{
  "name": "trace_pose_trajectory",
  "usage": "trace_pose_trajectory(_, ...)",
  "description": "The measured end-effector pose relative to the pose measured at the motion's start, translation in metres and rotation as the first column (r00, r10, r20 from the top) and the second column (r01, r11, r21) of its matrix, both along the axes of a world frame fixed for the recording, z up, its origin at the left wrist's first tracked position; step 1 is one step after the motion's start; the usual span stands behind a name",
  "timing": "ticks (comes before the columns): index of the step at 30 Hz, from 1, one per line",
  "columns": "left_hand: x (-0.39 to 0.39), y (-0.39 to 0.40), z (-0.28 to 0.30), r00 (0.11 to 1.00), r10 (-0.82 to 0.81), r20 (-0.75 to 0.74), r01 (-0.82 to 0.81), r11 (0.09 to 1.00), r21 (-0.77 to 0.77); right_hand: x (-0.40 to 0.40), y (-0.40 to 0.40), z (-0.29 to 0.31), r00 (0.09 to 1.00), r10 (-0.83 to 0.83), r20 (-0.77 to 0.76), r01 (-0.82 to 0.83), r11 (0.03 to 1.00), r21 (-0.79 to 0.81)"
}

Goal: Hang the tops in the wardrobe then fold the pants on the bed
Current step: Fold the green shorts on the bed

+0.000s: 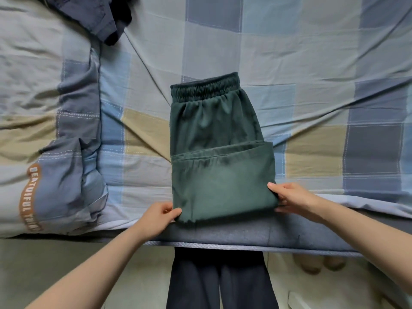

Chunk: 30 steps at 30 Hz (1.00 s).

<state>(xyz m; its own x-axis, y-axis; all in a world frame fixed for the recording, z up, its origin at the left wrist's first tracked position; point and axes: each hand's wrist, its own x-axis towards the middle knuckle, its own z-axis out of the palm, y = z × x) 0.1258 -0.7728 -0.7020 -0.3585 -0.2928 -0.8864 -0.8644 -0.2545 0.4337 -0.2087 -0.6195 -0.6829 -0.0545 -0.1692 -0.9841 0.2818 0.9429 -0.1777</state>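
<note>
Left hand (159,216) and right hand (292,200), fingers (273,186) clamped in a pinch on the two near corners of the green pants (220,152), which are lying on the bed (312,63) close to its near edge. The leg ends are sitting doubled over the thighs, hems forming a ridge midway; the folding step appears to be under way. The next move probably calls for lifting both corners together and carrying the fold evenly toward the gathered elastic waistband (205,88). The pants look like soft, matte knit; the checked sheet is lying creased. A dark garment (100,16) is lying crumpled at the far left.
</note>
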Motion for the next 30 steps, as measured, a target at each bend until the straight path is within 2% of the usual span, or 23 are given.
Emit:
trace_pose_trajectory(1, 0.004, 0.003, 0.002, 0.987, -0.153, 0.040, 0.156, 0.983, -0.099, -0.002, 0.002, 0.002, 0.999, 0.008, -0.033, -0.007, 0.999, 0.040)
trace_pose_trajectory(2, 0.008, 0.003, 0.004, 0.956, -0.279, 0.087, 0.292, 0.933, -0.212, -0.007, 0.005, 0.003, 0.986, 0.067, -0.150, -0.063, 0.998, 0.030)
trace_pose_trajectory(3, 0.011, 0.001, 0.009, 0.917, -0.372, 0.142, 0.398, 0.847, -0.352, -0.014, 0.006, 0.002, 0.914, 0.209, -0.347, -0.222, 0.975, 0.005)
trace_pose_trajectory(4, 0.014, -0.001, 0.011, 0.878, -0.444, 0.177, 0.469, 0.728, -0.500, -0.022, 0.007, 0.002, 0.727, 0.367, -0.580, -0.443, 0.896, 0.012)
trace_pose_trajectory(5, 0.013, -0.005, 0.012, 0.841, -0.504, 0.197, 0.500, 0.586, -0.638, -0.029, 0.006, 0.002, 0.469, 0.456, -0.756, -0.648, 0.760, 0.056)
trace_pose_trajectory(6, 0.010, -0.010, 0.013, 0.799, -0.566, 0.203, 0.504, 0.446, -0.740, -0.033, 0.003, 0.003, 0.236, 0.451, -0.861, -0.802, 0.590, 0.090)
trace_pose_trajectory(7, 0.004, -0.017, 0.014, 0.736, -0.638, 0.226, 0.516, 0.312, -0.798, -0.037, -0.002, 0.005, 0.055, 0.390, -0.919, -0.907, 0.404, 0.117)
trace_pose_trajectory(8, -0.004, -0.024, 0.013, 0.632, -0.726, 0.273, 0.551, 0.172, -0.817, -0.041, -0.008, 0.004, -0.100, 0.327, -0.940, -0.967, 0.189, 0.169)
trace_pose_trajectory(10, -0.020, -0.038, 0.010, 0.375, -0.835, 0.404, 0.603, -0.112, -0.790, -0.042, -0.018, -0.001, -0.356, 0.249, -0.901, -0.927, -0.220, 0.305)
trace_pose_trajectory(11, -0.027, -0.044, 0.006, 0.273, -0.848, 0.455, 0.612, -0.212, -0.762, -0.043, -0.022, -0.005, -0.460, 0.217, -0.861, -0.856, -0.366, 0.365)
trace_pose_trajectory(12, -0.035, -0.049, 0.003, 0.202, -0.840, 0.504, 0.620, -0.289, -0.730, -0.044, -0.026, -0.010, -0.544, 0.189, -0.817, -0.782, -0.467, 0.413)
trace_pose_trajectory(13, -0.042, -0.052, -0.001, 0.150, -0.824, 0.546, 0.622, -0.351, -0.700, -0.046, -0.029, -0.015, -0.602, 0.173, -0.780, -0.729, -0.517, 0.448)
trace_pose_trajectory(14, -0.048, -0.054, -0.008, 0.117, -0.813, 0.570, 0.602, -0.399, -0.692, -0.047, -0.034, -0.021, -0.636, 0.157, -0.755, -0.697, -0.537, 0.475)
trace_pose_trajectory(16, -0.055, -0.057, -0.018, 0.073, -0.805, 0.589, 0.551, -0.460, -0.696, -0.048, -0.045, -0.029, -0.645, 0.118, -0.755, -0.674, -0.553, 0.489)
trace_pose_trajectory(18, -0.054, -0.060, -0.025, 0.050, -0.803, 0.594, 0.525, -0.485, -0.700, -0.050, -0.053, -0.036, -0.616, 0.114, -0.779, -0.691, -0.554, 0.465)
trace_pose_trajectory(19, -0.052, -0.062, -0.026, 0.060, -0.808, 0.586, 0.536, -0.469, -0.702, -0.050, -0.055, -0.037, -0.600, 0.132, -0.789, -0.706, -0.552, 0.444)
trace_pose_trajectory(22, -0.045, -0.069, -0.025, 0.126, -0.825, 0.550, 0.646, -0.352, -0.677, -0.051, -0.058, -0.036, -0.545, 0.225, -0.808, -0.760, -0.540, 0.362)
trace_pose_trajectory(25, -0.046, -0.067, -0.018, 0.150, -0.833, 0.533, 0.746, -0.258, -0.614, -0.051, -0.060, -0.027, -0.464, 0.314, -0.828, -0.819, -0.507, 0.267)
trace_pose_trajectory(27, -0.049, -0.068, -0.013, 0.158, -0.872, 0.464, 0.778, -0.179, -0.602, -0.051, -0.059, -0.018, -0.375, 0.388, -0.842, -0.873, -0.453, 0.180)
trace_pose_trajectory(30, -0.046, -0.076, 0.002, 0.188, -0.951, 0.245, 0.857, 0.037, -0.514, -0.053, -0.055, -0.003, -0.182, 0.621, -0.763, -0.944, -0.328, -0.042)
